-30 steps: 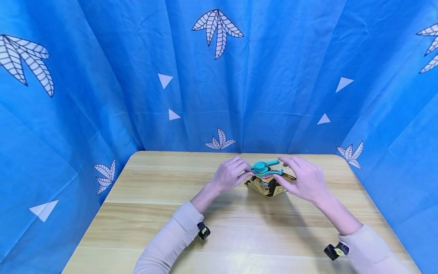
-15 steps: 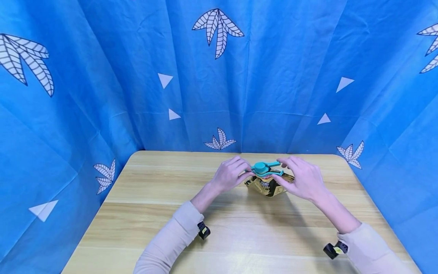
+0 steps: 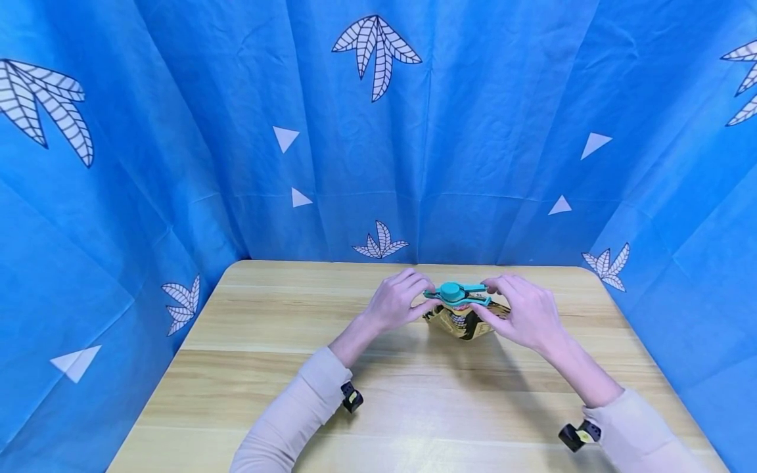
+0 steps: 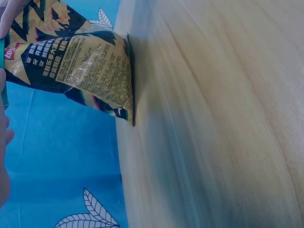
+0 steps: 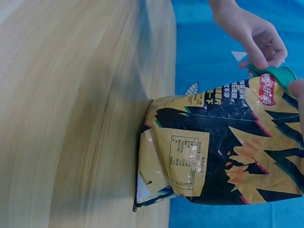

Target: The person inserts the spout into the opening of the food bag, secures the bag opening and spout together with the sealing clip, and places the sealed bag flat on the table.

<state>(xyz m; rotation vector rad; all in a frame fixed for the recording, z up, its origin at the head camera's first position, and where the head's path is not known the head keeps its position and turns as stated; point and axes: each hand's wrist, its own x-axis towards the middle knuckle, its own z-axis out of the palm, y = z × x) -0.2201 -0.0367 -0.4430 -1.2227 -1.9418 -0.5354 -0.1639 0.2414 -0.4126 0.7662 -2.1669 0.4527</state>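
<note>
The left hand (image 3: 402,299) is pinching the left end of a teal clip (image 3: 452,293), thumb on the near side and fingers on the far side. The right hand (image 3: 523,309) is holding the clip's right end, its thumb touching the near arm and a fingertip touching the far arm, so its grip is spanning a narrow gap. The two arms are standing slightly apart at that end.

Just below the clip, a gold and black printed bag (image 3: 464,323) is standing upright on the bench (image 3: 248,368), its base touching the wood. In the right wrist view the clip is lying across the bag's top, just beside a red label (image 5: 267,89).

The bag is standing right of the middle, toward the far edge of the bench, with a strip of wood showing behind it. The far corners are curving round, and a blue curtain (image 3: 378,151) is rising beyond that edge and along both sides. The left edge is slanting well apart from the left hand; the right edge is running closer to the right forearm. The widest room is lying left and near, where the wood is stretching under the forearms.
</note>
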